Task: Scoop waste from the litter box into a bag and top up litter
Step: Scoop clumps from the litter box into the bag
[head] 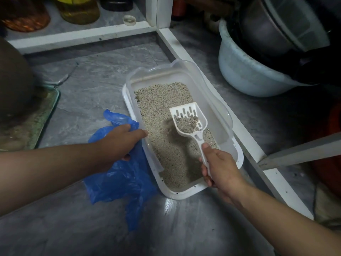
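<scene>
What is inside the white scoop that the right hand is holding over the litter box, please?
The scoop holds a small heap of grey clumps with loose litter, lying toward its handle end; the slots near its tip are bare. What lies beneath the heap is hidden.

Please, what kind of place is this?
Probably a home kitchen or storage corner, at floor level. A litter box sits on the grey tiled floor, beside white shelf frames holding jars and a basin of pots.
</scene>
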Available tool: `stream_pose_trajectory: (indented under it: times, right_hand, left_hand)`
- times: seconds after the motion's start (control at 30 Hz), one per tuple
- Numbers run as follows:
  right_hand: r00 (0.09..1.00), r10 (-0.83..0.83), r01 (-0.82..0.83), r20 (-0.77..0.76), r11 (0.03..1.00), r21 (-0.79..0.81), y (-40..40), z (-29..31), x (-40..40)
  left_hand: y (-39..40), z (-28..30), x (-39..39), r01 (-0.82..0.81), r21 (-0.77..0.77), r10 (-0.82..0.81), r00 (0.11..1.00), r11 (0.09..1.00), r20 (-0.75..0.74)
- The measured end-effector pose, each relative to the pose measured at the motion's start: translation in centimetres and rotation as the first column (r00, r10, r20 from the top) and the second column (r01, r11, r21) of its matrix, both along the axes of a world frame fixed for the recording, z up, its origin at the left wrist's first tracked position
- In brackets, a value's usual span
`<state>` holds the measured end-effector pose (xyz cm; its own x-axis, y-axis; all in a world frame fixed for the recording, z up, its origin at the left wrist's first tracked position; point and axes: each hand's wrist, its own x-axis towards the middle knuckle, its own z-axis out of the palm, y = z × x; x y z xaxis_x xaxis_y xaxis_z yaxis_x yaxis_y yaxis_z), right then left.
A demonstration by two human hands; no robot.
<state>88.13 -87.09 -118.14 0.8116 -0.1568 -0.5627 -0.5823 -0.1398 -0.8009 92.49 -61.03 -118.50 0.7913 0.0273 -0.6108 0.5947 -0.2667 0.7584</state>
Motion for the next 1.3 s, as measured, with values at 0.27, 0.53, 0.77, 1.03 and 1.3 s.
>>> stream_pose_trajectory:
  times: [0.27,0.53,0.77,1.03,1.3]
  right_hand:
    - [1.0,-0.017,0.017,-0.007,1.0,-0.013,-0.3,-0.3,0.0]
    - [1.0,0.003,-0.003,0.011,1.0,-0.016,-0.5,-0.4,-0.3]
    - [0.999,0.0,0.002,0.033,0.998,-0.059,-1.0,-0.7,-0.1]
    - [0.999,0.022,-0.019,0.041,0.997,-0.078,-0.9,-0.9,-0.3]
    - [0.999,0.027,-0.024,0.038,0.996,-0.091,-0.8,-0.7,-0.2]
  left_hand:
    - [0.0,0.0,-0.1,0.001,0.015,-0.002,1.0,1.0,0.004]
    - [-0.3,0.2,0.0,0.0,0.039,-0.001,1.0,0.999,0.01]
    - [-0.3,0.5,-0.1,0.015,0.041,-0.015,1.0,0.999,0.01]
    - [-0.5,0.9,-0.1,0.016,0.035,-0.017,1.0,0.999,0.02]
    - [-0.7,0.9,-0.1,0.015,0.055,-0.016,0.999,0.998,0.029]
